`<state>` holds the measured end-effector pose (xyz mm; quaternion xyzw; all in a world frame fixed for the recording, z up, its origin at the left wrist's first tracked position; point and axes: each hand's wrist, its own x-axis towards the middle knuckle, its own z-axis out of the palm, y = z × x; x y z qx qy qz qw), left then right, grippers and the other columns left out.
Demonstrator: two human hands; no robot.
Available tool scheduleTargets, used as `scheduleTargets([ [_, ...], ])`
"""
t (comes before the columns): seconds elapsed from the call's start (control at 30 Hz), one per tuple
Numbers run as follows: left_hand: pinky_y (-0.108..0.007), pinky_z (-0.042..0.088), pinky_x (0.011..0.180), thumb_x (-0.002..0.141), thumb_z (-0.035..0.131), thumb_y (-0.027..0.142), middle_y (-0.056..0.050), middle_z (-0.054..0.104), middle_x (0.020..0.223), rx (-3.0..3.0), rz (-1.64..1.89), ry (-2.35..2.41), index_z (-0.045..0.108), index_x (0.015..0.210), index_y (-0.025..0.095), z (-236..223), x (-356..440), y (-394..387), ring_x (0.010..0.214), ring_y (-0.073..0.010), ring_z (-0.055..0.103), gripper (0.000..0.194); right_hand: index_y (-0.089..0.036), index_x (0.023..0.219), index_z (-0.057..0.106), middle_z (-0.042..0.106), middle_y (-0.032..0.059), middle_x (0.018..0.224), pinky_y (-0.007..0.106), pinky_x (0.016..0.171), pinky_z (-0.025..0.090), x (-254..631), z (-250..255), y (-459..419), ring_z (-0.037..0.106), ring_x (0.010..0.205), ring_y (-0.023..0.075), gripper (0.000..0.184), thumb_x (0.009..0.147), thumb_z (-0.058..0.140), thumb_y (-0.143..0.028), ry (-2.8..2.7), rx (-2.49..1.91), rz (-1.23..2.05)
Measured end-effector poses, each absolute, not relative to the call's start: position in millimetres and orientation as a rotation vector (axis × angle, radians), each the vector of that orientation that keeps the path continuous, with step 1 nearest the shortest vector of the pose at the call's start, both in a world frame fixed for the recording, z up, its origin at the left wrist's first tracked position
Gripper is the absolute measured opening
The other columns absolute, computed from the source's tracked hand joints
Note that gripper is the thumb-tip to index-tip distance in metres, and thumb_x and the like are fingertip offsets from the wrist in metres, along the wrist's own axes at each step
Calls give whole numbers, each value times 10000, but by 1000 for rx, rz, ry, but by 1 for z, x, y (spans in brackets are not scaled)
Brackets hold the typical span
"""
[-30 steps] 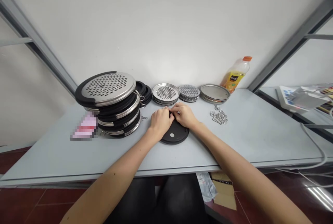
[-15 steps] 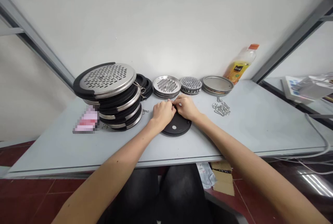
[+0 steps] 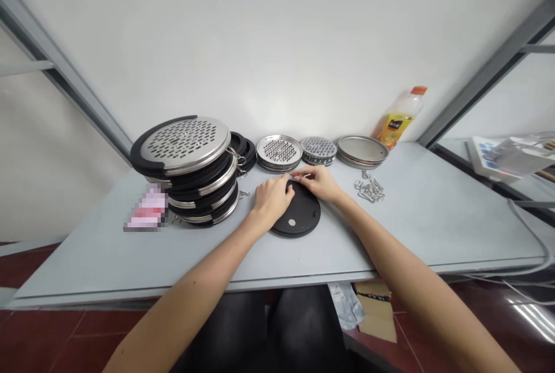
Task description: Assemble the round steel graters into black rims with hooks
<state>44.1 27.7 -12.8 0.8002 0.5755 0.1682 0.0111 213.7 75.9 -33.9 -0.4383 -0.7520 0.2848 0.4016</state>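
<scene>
A black round disc [image 3: 301, 211] with a pale round spot near its front edge lies flat on the table in front of me. My left hand [image 3: 273, 195] is closed over its far left rim, thumb bent inward. At the far edge, my right hand [image 3: 319, 183] has its fingertips pinched together, close to the left fingertips. Whatever sits between those fingertips is too small and hidden to name. Right of the hands lies a loose pile of small metal clips [image 3: 369, 189].
A tall stack of black-rimmed round graters [image 3: 182, 141] stands at left, beside a pinkish blurred item [image 3: 150, 211]. Along the wall are black rings [image 3: 248, 153], grater plates [image 3: 280, 150], coarser perforated plates [image 3: 319, 147], plain metal discs [image 3: 362, 148] and a juice bottle [image 3: 396, 121].
My right hand has shifted slightly and its fingers have straightened, uncovering more of the disc. My left hand stays on the rim. The whole view has moved a little.
</scene>
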Motion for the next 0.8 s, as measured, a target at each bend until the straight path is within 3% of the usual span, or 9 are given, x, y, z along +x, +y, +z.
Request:
scheduleTargets([
  [0.13, -386, 514, 812, 893, 526, 323, -150, 677, 1116, 2360, 813, 1714, 469, 1337, 132, -18, 41, 34, 998, -298, 651, 487, -172, 925, 749, 749, 84, 951, 360, 788, 534, 213, -32, 76, 689, 882, 248, 206, 787, 620, -255, -1859, -1121, 733],
  [0.2, -398, 476, 926, 889, 531, 292, -165, 619, 1223, 2306, 1041, 1589, 504, 1298, 109, -17, 38, 35, 1126, -290, 588, 449, -170, 917, 746, 749, 85, 947, 362, 781, 536, 212, -34, 77, 689, 871, 245, 205, 796, 607, -259, -1842, -1132, 737],
  [0.3, -411, 428, 1002, 896, 517, 295, -138, 617, 1215, 2365, 1230, 1336, 553, 1240, 125, -8, 27, 25, 1159, -258, 556, 385, -159, 903, 743, 752, 88, 912, 368, 766, 536, 212, -38, 79, 690, 828, 242, 220, 817, 569, -264, -1840, -1152, 722],
  [0.37, -419, 400, 1034, 855, 579, 362, -123, 594, 1248, 2555, 1114, 1051, 546, 1257, 151, 0, 13, 13, 1193, -258, 522, 456, -153, 900, 741, 752, 91, 908, 374, 763, 534, 212, -40, 80, 687, 812, 244, 229, 821, 553, -256, -1868, -1160, 697],
  [0.5, -505, 289, 1103, 650, 750, 546, -140, 447, 1422, 2853, 580, 650, 484, 1345, 192, 1, -18, -6, 1323, -340, 381, 824, -166, 895, 739, 751, 80, 873, 378, 759, 529, 213, -41, 80, 682, 792, 245, 240, 827, 525, -250, -1928, -1180, 658],
  [0.67, -469, 266, 1131, 794, 675, 488, -102, 462, 1422, 2812, 555, 686, 431, 1384, 217, -13, -31, -3, 1350, -264, 377, 694, -177, 877, 738, 745, 82, 927, 395, 817, 508, 213, -37, 78, 675, 854, 259, 239, 827, 533, -291, -1965, -1168, 710],
  [0.8, -485, 257, 1131, 879, 580, 461, -109, 484, 1402, 2764, 670, 621, 465, 1359, 208, -16, -31, -1, 1362, -253, 359, 555, -159, 845, 733, 737, 103, 913, 435, 841, 498, 214, -30, 78, 660, 895, 287, 361, 840, 536, -460, -1831, -1211, 869],
])
